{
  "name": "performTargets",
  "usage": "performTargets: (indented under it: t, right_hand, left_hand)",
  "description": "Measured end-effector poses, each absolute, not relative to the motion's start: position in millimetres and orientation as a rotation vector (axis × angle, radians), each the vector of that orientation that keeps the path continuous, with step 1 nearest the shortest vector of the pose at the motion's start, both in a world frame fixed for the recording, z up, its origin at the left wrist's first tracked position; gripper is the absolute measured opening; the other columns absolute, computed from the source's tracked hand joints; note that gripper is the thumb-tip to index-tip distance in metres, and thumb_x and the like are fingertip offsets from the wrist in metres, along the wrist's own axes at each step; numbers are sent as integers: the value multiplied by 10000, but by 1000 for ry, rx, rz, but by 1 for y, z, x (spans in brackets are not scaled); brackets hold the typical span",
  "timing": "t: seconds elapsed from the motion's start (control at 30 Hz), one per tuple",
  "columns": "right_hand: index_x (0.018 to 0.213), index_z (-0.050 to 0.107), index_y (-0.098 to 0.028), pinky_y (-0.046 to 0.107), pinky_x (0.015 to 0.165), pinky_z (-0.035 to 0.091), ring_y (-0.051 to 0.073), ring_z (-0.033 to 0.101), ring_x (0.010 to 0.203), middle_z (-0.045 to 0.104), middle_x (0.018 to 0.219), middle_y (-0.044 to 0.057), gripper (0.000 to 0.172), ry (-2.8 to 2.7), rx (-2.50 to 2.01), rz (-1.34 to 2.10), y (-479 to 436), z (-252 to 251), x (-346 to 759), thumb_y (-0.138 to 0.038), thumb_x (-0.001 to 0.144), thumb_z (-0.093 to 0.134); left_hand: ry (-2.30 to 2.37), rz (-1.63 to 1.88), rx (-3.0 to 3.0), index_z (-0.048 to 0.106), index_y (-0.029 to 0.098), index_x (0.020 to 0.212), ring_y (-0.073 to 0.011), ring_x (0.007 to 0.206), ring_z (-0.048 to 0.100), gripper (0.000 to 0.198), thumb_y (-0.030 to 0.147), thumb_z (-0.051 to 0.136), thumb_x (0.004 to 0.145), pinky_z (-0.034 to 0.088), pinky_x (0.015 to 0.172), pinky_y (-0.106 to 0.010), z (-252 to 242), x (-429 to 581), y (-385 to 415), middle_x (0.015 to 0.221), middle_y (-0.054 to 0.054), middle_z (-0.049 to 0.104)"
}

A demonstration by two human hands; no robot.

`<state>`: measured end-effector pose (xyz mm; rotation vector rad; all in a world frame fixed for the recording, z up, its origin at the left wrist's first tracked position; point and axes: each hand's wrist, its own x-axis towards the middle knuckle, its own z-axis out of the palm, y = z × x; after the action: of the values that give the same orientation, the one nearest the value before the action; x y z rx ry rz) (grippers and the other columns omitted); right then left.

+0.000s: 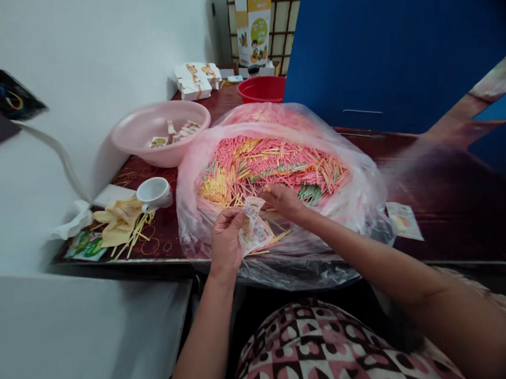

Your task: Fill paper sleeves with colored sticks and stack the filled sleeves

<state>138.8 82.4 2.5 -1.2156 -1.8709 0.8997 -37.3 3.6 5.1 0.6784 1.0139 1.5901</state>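
My left hand (227,233) is closed, pinching a small printed plastic packet (254,206) between thumb and fingers. Just to its right, my right hand (284,202) has its fingers curled together at the near edge of the sticks; whatever they hold, if anything, is hidden. Many thin pink, yellow and green sticks (272,160) fill a large clear plastic bag (362,178) with its mouth folded open. More printed packets (259,237) lie on the bag's front edge below my left hand, with a few loose yellow sticks (280,237) beside them.
Left of the bag stand a pink basin (127,134) holding small packs and a white cup (155,193). Yellow cloth (121,219) and loose sticks lie near the table's front edge. A red basin (260,90) is behind; another packet (404,221) lies right. A blue panel (398,52) rises behind.
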Motion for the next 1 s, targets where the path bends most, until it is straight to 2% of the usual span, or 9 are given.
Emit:
performTargets:
  t: [0.13, 0.3, 0.5, 0.6, 0.67, 0.87, 1.0]
  right_hand:
    - [923, 672, -224, 362, 891, 538, 217, 702, 954, 774, 1029, 74, 366, -1382, -1080, 1033, 67, 29, 148, -553, 974, 520]
    - [1081, 602, -271, 408, 872, 584, 254, 737, 1028, 784, 1045, 80, 388, -1148, -908, 1201, 41, 58, 148, -632, 957, 533]
    - [1067, 571, -278, 407, 832, 592, 251, 741, 1061, 778, 1115, 96, 405, -1155, -897, 1100, 21, 67, 136, -650, 998, 426]
    - [1142, 559, -288, 392, 828, 579, 246, 729, 1110, 770, 1139, 91, 459, -1162, -963, 1032, 21, 73, 139, -664, 1023, 325]
    - [1159, 555, -291, 376, 826, 574, 238, 726, 1113, 770, 1131, 78, 440, -1134, -978, 996, 22, 75, 142, -655, 1024, 349]
    - [1040, 594, -269, 373, 862, 577, 222, 723, 1025, 779, 1058, 51, 366, -1155, -942, 1026, 14, 63, 141, -618, 998, 493]
    - [1011, 681, -264, 376, 932, 558, 206, 706, 1005, 778, 1076, 41, 356, -1215, -955, 1028, 7, 54, 141, -588, 993, 535]
  left_hand:
    - [990, 1582, 742, 677, 206, 765, -95, 789, 630, 336, 385, 928, 632, 532, 804, -235, -1, -31, 0, 844, 27, 681]
    - [1024, 1621, 854, 668, 216, 754, -138, 897, 648, 307, 400, 897, 668, 537, 897, -293, -4, -13, 0, 910, -1, 686]
    - [983, 1626, 844, 679, 216, 745, -138, 901, 635, 282, 378, 896, 666, 519, 902, -296, 2, 4, -3, 908, 1, 679]
    - [1001, 1613, 871, 672, 219, 753, -143, 892, 634, 284, 393, 885, 679, 522, 880, -302, 2, 9, -3, 912, -4, 686]
    - [1017, 1604, 900, 661, 220, 755, -148, 872, 631, 300, 422, 874, 690, 524, 856, -307, 1, 12, -2, 894, -5, 682]
    - [961, 1613, 870, 636, 215, 771, -125, 799, 598, 352, 468, 872, 709, 504, 799, -284, 1, 18, 3, 846, 14, 651]
    - [972, 1605, 871, 633, 217, 789, -107, 746, 566, 342, 459, 868, 728, 471, 719, -254, 1, 21, 4, 846, 18, 642]
